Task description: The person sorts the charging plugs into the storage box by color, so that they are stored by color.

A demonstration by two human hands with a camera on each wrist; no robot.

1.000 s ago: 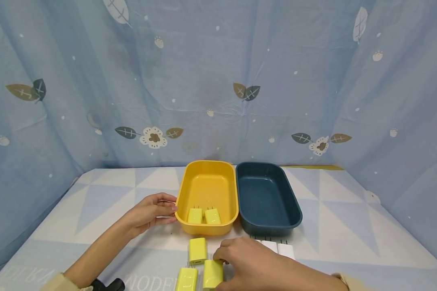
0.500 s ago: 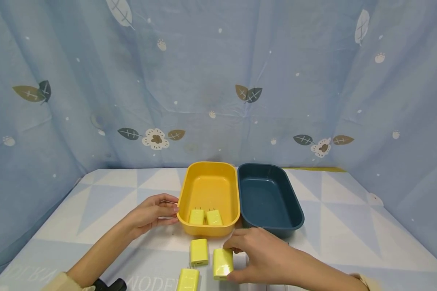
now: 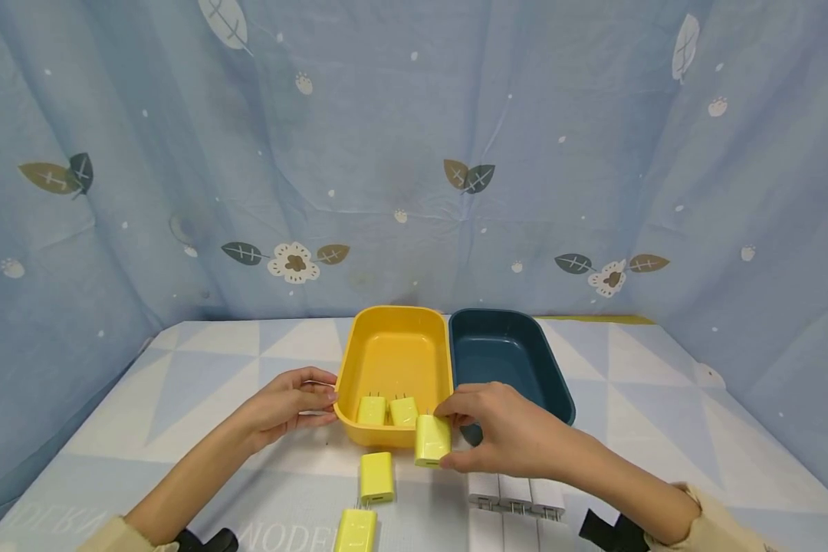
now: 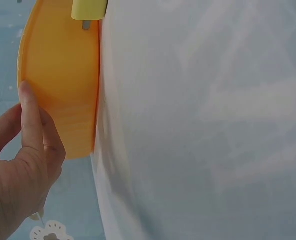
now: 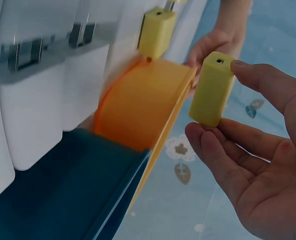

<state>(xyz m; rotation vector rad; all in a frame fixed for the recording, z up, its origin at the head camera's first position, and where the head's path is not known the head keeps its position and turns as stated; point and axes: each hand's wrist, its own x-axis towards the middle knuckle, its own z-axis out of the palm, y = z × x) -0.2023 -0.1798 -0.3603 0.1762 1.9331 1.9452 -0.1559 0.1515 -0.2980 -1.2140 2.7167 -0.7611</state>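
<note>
My right hand [image 3: 504,429] pinches a yellow phone charger plug [image 3: 432,440] between thumb and fingertips, raised in front of the yellow bin's near right corner. In the right wrist view that charger [image 5: 211,90] shows its small port. My left hand [image 3: 293,400] rests its fingertips against the left side of the yellow bin [image 3: 395,345]. In the left wrist view the fingers lie on the bin's outer wall [image 4: 62,65], near its rim. Two yellow chargers [image 3: 372,410] lie inside the bin. Two more yellow chargers [image 3: 376,477] lie on the table in front.
A dark blue bin [image 3: 497,353] stands against the yellow bin's right side, partly covered by my right hand. Several white chargers [image 3: 515,491] lie in rows before it, beneath my right forearm. A patterned blue curtain [image 3: 400,153] hangs behind the cloth-covered table [image 3: 207,383].
My right hand has picked up a yellow charger from the front of the table and carried it up and forward to the yellow bin's near edge. My left hand stays at the bin.
</note>
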